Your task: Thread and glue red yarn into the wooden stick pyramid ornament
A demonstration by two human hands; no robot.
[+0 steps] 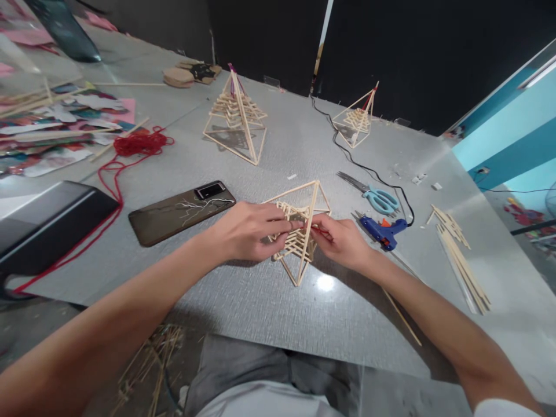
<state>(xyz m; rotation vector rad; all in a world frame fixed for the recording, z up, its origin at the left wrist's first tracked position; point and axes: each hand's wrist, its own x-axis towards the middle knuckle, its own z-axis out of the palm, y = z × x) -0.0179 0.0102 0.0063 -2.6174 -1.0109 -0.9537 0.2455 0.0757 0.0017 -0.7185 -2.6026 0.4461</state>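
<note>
My stick frame (303, 252) is standing on the table (260, 313), left of the glue gun (383, 231). My right hand (343, 240) is pinching red yarn (322, 233) on the side nearer the glue gun; my left hand (254, 231) is curling over the inner rungs, though I cannot tell what its fingertips are gripping. The thin wood is seeming light, stiff and fragile, its outer sticks probably offering the safest hold. No readable writing is showing.

Stick frame (296, 243) on table (269, 315), between left hand (249, 229) and right hand (343, 240). Left — phone (178, 214); yarn (141, 143) behind phone, farther left. Right — glue gun (383, 231), scissors (374, 196) just behind it, loose sticks (464, 269) beyond. Rear: second frame (244, 119) left, third frame (358, 120) right.
</note>
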